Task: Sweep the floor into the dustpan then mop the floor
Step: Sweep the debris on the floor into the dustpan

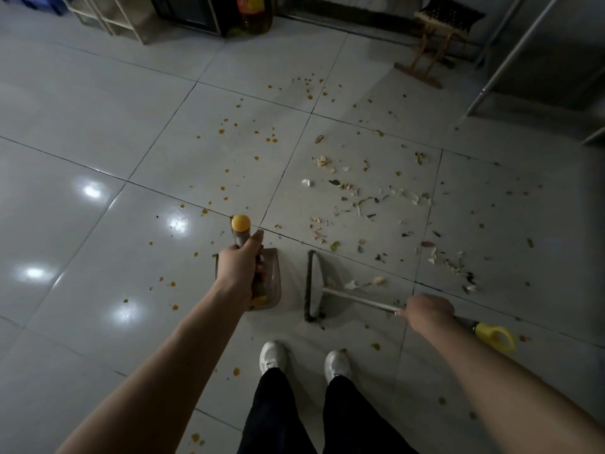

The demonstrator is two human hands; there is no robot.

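Observation:
My left hand [239, 265] grips the upright handle of a grey dustpan [270, 283], whose yellow cap [241, 223] sticks up above my fist. The pan stands on the tiled floor just ahead of my feet. My right hand [427, 312] holds the metal handle of a broom, its yellow end loop [496, 335] poking out behind the hand. The broom head [313, 286] rests on the floor a short way right of the pan, bristles facing it. Scraps of peel and leaves [376, 204] lie scattered ahead and to the right. Orange drops [248, 139] spot the tiles.
A small wooden folding stool [435, 44] stands at the back right beside metal frame legs [510, 57]. A large bottle of yellow liquid [253, 14] and a shelf unit [111, 18] sit along the back wall. My white shoes [304, 360] are below the pan.

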